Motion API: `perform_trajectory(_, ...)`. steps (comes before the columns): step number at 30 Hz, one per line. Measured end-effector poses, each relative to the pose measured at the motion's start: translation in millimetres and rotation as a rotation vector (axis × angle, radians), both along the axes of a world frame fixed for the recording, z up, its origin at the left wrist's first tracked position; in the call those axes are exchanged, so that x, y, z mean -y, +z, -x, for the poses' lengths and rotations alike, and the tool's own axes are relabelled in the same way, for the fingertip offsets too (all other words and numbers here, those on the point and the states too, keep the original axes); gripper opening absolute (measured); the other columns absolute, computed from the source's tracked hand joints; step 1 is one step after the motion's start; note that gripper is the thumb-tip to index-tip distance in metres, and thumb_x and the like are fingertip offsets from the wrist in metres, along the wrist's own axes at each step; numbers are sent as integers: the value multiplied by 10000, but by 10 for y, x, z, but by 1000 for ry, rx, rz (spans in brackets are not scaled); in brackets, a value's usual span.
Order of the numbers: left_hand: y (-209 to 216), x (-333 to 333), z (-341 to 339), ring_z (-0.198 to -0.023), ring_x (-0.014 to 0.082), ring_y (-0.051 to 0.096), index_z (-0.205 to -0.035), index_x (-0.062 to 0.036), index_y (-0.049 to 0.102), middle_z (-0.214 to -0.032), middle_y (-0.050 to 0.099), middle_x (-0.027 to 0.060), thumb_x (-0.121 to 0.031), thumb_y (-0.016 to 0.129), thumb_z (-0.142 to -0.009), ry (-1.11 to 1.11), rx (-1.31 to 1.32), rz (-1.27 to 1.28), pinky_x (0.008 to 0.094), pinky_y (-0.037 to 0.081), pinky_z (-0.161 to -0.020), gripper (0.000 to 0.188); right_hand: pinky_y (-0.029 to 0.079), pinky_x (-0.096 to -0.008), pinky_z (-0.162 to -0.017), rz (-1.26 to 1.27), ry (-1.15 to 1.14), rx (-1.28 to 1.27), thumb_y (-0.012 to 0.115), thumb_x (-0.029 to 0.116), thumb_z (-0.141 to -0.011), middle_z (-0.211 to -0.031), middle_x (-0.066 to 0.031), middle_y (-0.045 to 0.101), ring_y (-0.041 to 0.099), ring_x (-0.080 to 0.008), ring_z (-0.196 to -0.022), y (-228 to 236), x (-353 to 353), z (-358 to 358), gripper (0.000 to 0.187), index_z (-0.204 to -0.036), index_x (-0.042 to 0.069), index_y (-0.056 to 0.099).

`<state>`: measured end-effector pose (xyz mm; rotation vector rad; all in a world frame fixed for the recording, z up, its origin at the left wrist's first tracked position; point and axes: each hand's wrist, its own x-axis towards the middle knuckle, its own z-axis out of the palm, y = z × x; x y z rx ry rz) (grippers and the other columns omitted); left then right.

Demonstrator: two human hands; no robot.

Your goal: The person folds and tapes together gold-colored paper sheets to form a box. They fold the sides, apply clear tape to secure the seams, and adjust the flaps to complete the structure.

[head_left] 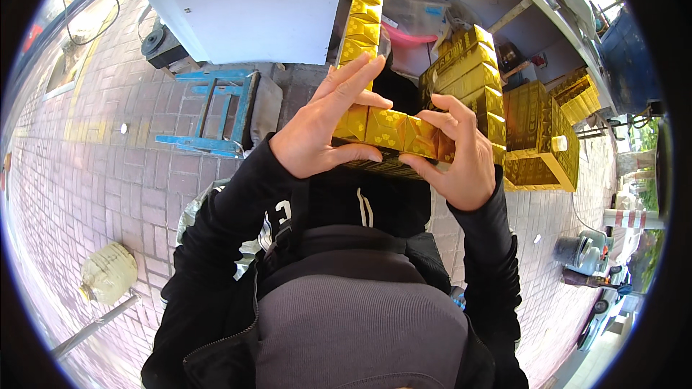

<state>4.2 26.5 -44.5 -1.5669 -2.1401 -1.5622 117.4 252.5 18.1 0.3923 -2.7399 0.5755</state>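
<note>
In front of my chest lies a row of small shiny gold boxes (pixel 387 128), set side by side. My left hand (pixel 317 133) grips the row's left part, thumb on the near side and fingers stretched over the far side. My right hand (pixel 463 158) pinches the right end between thumb and bent fingers. Beyond my left fingers, a column of similar gold boxes (pixel 362 29) runs away from me. Right of my right hand stands a larger block of gold boxes (pixel 468 65), its near end close to my knuckles. What lies under the held row is mostly hidden.
At the right are a big gold carton (pixel 537 130) and more gold packs (pixel 574 97). A white panel (pixel 238 7) stands ahead, with a blue stool (pixel 223 112) at the left. Clear plastic bags with a pink item (pixel 407 34) lie beyond. A yellowish jug (pixel 108 272) rests on the paving.
</note>
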Motion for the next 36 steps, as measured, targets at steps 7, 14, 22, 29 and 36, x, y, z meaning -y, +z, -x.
perform_trajectory(7, -229, 35, -195, -1534, 320, 240, -1624, -56, 132, -1352, 648, 91, -134, 900, -721, 26, 572, -314, 445, 217, -1222, 1189, 544, -397, -864, -17, 85, 42, 870, 187, -757, -1162, -116, 674, 694, -320, -978, 52, 29, 158, 760, -1353, 31, 425)
perform_trajectory(14, -240, 160, -93, -1546, 310, 207, -1621, -48, 162, -1371, 643, 74, -157, 893, -731, 75, 157, -126, 443, 221, -1220, 1157, 546, -395, -874, 10, 23, 67, 885, 206, -742, -1176, -117, 662, 695, -320, -1004, 51, 126, 85, 763, -1341, 26, 448)
perform_trajectory(22, -145, 175, -71, -1490, 333, 307, -1609, -26, 188, -1351, 650, 95, -236, 886, -736, 76, -23, -33, 436, 240, -1206, 1137, 558, -380, -857, -7, 17, 23, 915, 242, -716, -1313, -112, 582, 699, -310, -985, -23, 111, 26, 625, -1200, 5, 599)
perform_trajectory(29, -130, 158, -71, -1458, 342, 308, -1615, -70, 207, -1325, 649, 56, -200, 869, -758, 35, -2, 3, 475, 245, -1204, 1090, 559, -375, -844, -8, 13, 5, 921, 241, -709, -1298, -105, 583, 702, -302, -962, -43, 108, -9, 632, -1198, 6, 597)
perform_trajectory(36, -111, 165, -82, -1517, 329, 199, -1606, -31, 206, -1346, 640, 63, -246, 848, -800, 29, -17, 32, 463, 223, -1216, 1053, 562, -371, -851, 20, -3, 18, 925, 224, -704, -1302, -102, 582, 707, -305, -974, -47, 92, -27, 649, -1209, 6, 580)
